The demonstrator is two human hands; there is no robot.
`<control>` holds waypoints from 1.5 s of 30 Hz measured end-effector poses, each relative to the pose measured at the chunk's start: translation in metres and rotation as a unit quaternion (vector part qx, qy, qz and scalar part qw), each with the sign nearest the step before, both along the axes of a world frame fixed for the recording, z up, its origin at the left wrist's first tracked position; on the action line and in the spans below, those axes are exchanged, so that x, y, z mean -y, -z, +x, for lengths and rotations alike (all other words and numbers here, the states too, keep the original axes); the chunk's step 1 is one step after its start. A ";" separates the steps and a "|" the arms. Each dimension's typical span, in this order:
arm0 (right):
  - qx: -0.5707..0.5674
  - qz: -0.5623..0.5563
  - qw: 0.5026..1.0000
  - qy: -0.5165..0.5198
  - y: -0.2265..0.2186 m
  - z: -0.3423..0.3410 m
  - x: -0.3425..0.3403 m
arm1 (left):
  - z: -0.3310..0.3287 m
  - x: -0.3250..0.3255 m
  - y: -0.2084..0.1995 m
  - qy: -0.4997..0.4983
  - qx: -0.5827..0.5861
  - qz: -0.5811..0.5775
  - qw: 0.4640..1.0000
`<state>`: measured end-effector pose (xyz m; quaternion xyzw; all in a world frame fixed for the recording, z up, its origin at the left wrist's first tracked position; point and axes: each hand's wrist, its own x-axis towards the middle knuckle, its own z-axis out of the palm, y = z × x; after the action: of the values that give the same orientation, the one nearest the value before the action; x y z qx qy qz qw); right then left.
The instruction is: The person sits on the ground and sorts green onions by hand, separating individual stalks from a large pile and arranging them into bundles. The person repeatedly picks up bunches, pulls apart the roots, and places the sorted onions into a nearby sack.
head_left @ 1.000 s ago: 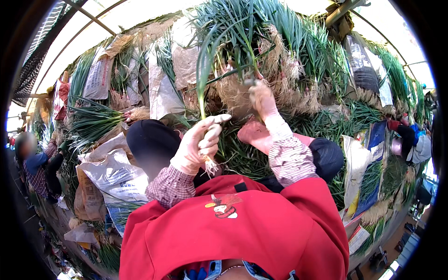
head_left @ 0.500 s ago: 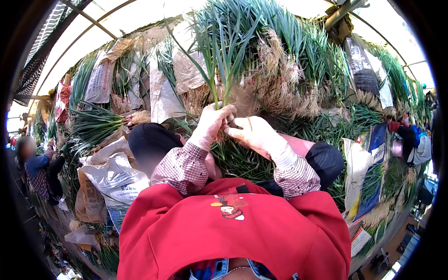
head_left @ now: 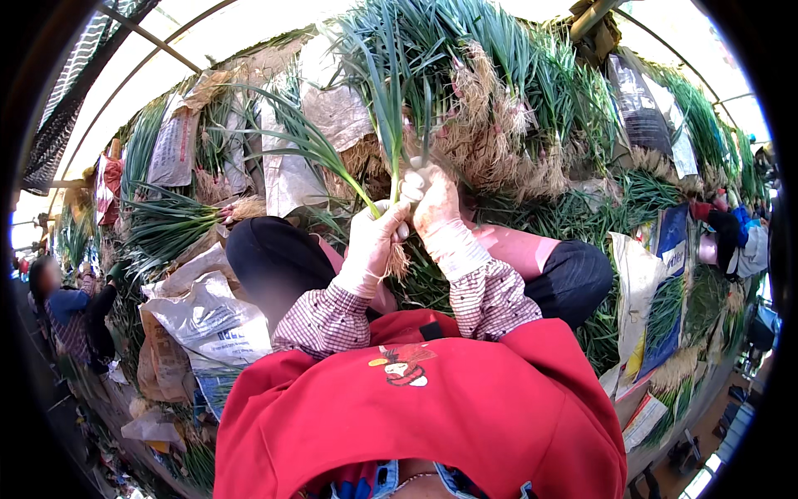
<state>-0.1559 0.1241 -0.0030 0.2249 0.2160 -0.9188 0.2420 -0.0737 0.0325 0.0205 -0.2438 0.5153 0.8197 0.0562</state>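
Note:
Two light-coloured gloves cover my hands, which are close together above my crossed legs. My left hand [head_left: 372, 239] is closed around spring onions [head_left: 320, 150], whose leaves lean up and to the left; pale roots hang below the fist. Just to the right and slightly higher, my right hand [head_left: 436, 198] is closed at the lower part of an upright spring onion stalk [head_left: 386, 108]. Its fingertips nearly meet the left thumb. Beyond the hands lies a big heap of spring onions [head_left: 490, 108] with tangled roots facing me.
Loose green leaves [head_left: 582, 224] cover the ground around my knees. A bundle of spring onions [head_left: 179, 218] lies at the left, near a white sack [head_left: 212, 320]. A blue and white sack [head_left: 665, 258] is at the right. Another person [head_left: 71, 308] sits at the far left.
Some leaves have swung down to the left, apart from the upright stalk. My right hand has moved up and left, turning upright beside the stalk. My left hand has dropped slightly.

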 end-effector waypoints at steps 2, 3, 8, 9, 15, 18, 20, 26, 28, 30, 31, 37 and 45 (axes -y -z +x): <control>-0.097 0.005 0.989 -0.113 0.000 0.001 -0.029 | 0.005 0.010 -0.011 -0.002 0.057 -0.131 0.990; -0.123 0.056 0.980 -0.143 -0.011 -0.003 -0.045 | 0.006 0.034 -0.017 -0.089 0.008 -0.126 0.988; -0.447 0.581 0.192 -0.653 -0.013 -0.054 -0.083 | -0.007 0.109 -0.048 -0.116 -0.126 0.044 0.984; -0.465 0.638 0.325 -0.521 -0.029 -0.073 -0.075 | -0.011 0.104 -0.046 -0.105 -0.120 0.084 0.984; -0.355 0.850 0.275 -0.274 -0.021 -0.239 -0.042 | -0.044 0.063 -0.008 0.076 -0.074 0.298 0.949; -0.354 0.649 0.598 -0.309 -0.053 -0.203 -0.033 | -0.046 0.066 -0.012 0.095 -0.053 0.312 0.944; -0.501 0.637 0.510 -0.289 -0.025 -0.182 -0.052 | -0.048 0.068 -0.004 0.076 -0.066 0.271 0.957; -0.404 0.544 0.642 -0.360 -0.027 -0.111 -0.078 | -0.085 0.031 0.007 0.047 -0.058 0.157 0.985; -0.336 0.303 0.814 -0.365 -0.032 -0.058 -0.051 | -0.098 0.023 0.024 0.045 -0.041 0.169 0.984; -0.523 0.522 0.613 -0.278 -0.034 -0.045 -0.060 | -0.101 0.034 0.028 0.083 -0.035 0.145 0.985; -0.399 0.471 0.760 -0.206 -0.028 -0.036 -0.064 | -0.094 0.036 0.029 0.049 -0.004 0.136 0.989; -0.281 0.280 0.874 -0.279 0.041 -0.022 -0.088 | -0.053 0.047 0.027 0.158 -0.001 0.159 0.975; -0.333 0.392 0.857 -0.025 0.034 -0.009 -0.019 | -0.030 0.021 0.033 0.065 -0.037 0.146 0.986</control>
<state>-0.1650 0.1434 -0.0365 -0.0240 0.6318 -0.7716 0.0703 -0.1034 0.0118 -0.0124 -0.1684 0.4062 0.8893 0.1257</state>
